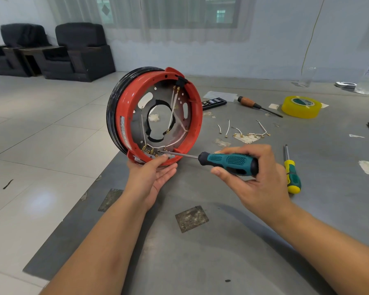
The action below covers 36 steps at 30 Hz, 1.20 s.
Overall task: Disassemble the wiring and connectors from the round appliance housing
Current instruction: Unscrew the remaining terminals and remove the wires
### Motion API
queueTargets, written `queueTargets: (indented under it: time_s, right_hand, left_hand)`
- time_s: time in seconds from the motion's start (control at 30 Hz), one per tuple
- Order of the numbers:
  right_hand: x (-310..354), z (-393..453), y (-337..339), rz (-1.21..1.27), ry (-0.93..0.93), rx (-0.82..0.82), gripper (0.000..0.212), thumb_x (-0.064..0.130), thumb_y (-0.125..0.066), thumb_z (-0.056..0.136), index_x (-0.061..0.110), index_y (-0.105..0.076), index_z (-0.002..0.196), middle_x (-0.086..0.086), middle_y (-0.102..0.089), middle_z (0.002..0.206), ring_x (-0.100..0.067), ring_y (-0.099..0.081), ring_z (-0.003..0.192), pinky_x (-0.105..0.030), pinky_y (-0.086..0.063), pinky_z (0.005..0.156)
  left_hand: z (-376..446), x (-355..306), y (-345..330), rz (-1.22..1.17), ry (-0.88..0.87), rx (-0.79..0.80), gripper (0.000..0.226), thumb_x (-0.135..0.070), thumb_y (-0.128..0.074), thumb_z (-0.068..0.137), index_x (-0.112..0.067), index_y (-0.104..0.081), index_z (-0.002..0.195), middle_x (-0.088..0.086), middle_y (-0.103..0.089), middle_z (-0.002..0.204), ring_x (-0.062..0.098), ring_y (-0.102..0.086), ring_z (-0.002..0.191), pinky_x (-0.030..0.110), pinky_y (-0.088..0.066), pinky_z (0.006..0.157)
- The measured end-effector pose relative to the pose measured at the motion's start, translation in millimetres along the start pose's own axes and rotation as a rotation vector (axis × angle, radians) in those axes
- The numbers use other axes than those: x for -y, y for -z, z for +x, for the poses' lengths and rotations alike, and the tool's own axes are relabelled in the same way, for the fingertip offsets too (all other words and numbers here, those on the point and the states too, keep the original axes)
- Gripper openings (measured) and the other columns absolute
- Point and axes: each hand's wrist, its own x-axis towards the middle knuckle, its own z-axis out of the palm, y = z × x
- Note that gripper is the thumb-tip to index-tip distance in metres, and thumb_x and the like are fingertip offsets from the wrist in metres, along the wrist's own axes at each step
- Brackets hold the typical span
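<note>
The round red and black housing [124, 116] stands on edge at the table's left side, its open face turned toward me. White wires [172, 107] with brass connectors [149, 150] run across its grey metal inside. My left hand [152, 175] holds the housing's lower rim from below, thumb on the rim. My right hand [258, 179] grips a teal and black screwdriver [228, 161]. Its tip touches the connectors at the bottom of the housing.
Several removed wires [243, 130] lie on the grey table [200, 252] to the right of the housing. Further right are a green and yellow screwdriver [292, 175], a wooden-handled screwdriver [256, 105], a yellow tape roll [301, 107] and a black bit case [214, 102]. The table's left edge drops to tiled floor.
</note>
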Motion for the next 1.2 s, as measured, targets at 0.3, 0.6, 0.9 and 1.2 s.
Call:
queueTargets:
  time_s: [0.3,0.6,0.9,1.2]
  right_hand:
    - [-1,-3,-5,0.025,-0.005,0.008,0.051,0.034,-0.080,0.082,0.020,-0.045,0.115,0.010,-0.066,0.113,-0.002,-0.067,0.107,-0.011,-0.056,0.080]
    - [2,6,0,0.037,-0.119,-0.067,0.047,0.045,-0.075,0.081,0.028,-0.045,0.112,0.045,-0.056,0.108,0.016,-0.061,0.104,-0.006,-0.053,0.076]
    - [3,10,-2,0.033,-0.186,-0.044,0.044,0.050,-0.072,0.080,0.041,-0.041,0.110,0.045,-0.056,0.103,0.019,-0.058,0.102,-0.001,-0.049,0.072]
    - [3,13,-3,0.051,-0.198,-0.039,0.046,0.047,-0.073,0.079,0.043,-0.039,0.108,0.033,-0.059,0.097,0.018,-0.059,0.102,-0.002,-0.049,0.069]
  left_hand:
    - [2,0,2,-0.010,0.024,0.016,0.048,0.004,-0.065,0.099,-0.007,-0.046,0.141,0.027,-0.077,0.108,0.039,-0.079,0.097,0.043,-0.067,0.078]
    - [-1,-5,5,-0.063,0.082,0.056,0.053,0.004,-0.063,0.098,-0.006,-0.044,0.147,0.030,-0.075,0.114,0.042,-0.077,0.102,0.044,-0.066,0.083]
    - [-6,-15,8,-0.081,0.199,0.112,0.035,-0.018,-0.061,0.102,0.004,-0.064,0.128,0.031,-0.072,0.122,0.043,-0.074,0.111,0.046,-0.056,0.105]
    - [0,-27,10,-0.047,0.139,-0.037,0.043,-0.041,-0.085,0.086,-0.009,-0.070,0.111,0.021,-0.079,0.104,0.035,-0.080,0.097,0.041,-0.066,0.084]
